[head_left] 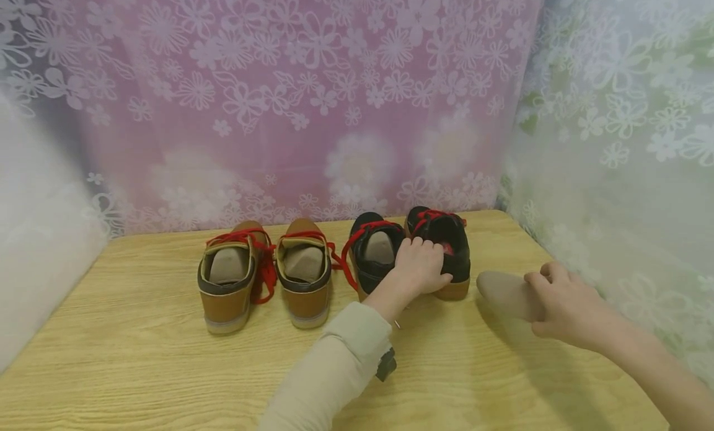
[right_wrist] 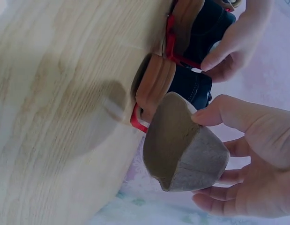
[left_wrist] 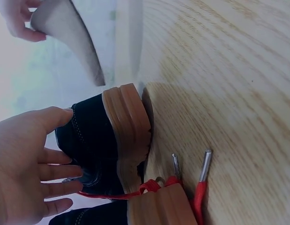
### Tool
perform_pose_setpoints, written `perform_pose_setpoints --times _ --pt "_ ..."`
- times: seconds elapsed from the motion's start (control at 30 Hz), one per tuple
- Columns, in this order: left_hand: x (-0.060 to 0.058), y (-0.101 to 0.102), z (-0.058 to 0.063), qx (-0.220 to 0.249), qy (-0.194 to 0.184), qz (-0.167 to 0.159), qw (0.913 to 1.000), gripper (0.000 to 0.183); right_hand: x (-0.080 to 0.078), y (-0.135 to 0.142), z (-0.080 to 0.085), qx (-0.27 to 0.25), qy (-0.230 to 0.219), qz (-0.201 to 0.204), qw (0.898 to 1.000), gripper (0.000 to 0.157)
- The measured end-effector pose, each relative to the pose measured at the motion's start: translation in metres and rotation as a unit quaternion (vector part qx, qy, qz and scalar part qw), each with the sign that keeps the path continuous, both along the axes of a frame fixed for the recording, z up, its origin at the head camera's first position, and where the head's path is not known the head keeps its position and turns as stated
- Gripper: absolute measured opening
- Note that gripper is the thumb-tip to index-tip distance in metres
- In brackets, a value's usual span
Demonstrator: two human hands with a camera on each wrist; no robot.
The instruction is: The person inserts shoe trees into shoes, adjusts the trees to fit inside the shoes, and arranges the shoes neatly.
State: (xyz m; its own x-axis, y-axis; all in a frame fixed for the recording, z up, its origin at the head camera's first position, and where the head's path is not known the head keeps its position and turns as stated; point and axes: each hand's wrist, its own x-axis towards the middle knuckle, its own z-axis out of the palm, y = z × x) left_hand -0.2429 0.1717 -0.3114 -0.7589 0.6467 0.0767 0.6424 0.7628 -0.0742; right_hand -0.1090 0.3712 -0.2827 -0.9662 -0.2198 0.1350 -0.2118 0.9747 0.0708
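My right hand (head_left: 569, 304) grips a beige moulded shoe insert (head_left: 507, 294) by its thick end, to the right of the shoes and above the table. Seen in the right wrist view, the insert is hollow, with the thumb on its rim and the fingers along the far side. My left hand (head_left: 418, 266) is at the heel end of the right black shoe (head_left: 460, 273), which has red laces. The left wrist view shows its thumb at the back of the heel and the fingers spread along the collar. No insert shows inside this shoe.
The left black shoe (head_left: 361, 266) stands close beside, with an insert (head_left: 379, 248) inside. Two brown shoes with inserts, one left (head_left: 225, 307) and one nearer (head_left: 305, 307), stand further left. Flowered sheets (head_left: 334, 96) hang behind and at the sides of the wooden table (head_left: 139, 356).
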Motion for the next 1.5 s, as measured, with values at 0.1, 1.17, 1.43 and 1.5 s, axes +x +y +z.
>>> perform_pose_setpoints --times 0.1,1.17,1.43,1.5 --pt "-0.001 0.000 -0.002 -0.008 -0.001 0.007 0.9999 0.055 -0.003 0.001 0.002 -0.014 0.003 -0.006 1.000 0.067" --pt "-0.002 0.001 -0.007 0.001 -0.003 0.011 0.9999 0.055 -0.029 0.008 0.039 -0.058 0.051 0.004 0.997 0.063" --pt "-0.004 0.001 -0.007 0.010 -0.003 0.007 0.9999 0.054 -0.035 0.005 0.048 -0.015 0.079 -0.005 0.997 0.064" --pt "-0.004 0.002 -0.007 0.010 -0.002 0.005 0.9999 0.054 -0.035 0.004 0.050 -0.016 0.073 -0.016 0.997 0.065"
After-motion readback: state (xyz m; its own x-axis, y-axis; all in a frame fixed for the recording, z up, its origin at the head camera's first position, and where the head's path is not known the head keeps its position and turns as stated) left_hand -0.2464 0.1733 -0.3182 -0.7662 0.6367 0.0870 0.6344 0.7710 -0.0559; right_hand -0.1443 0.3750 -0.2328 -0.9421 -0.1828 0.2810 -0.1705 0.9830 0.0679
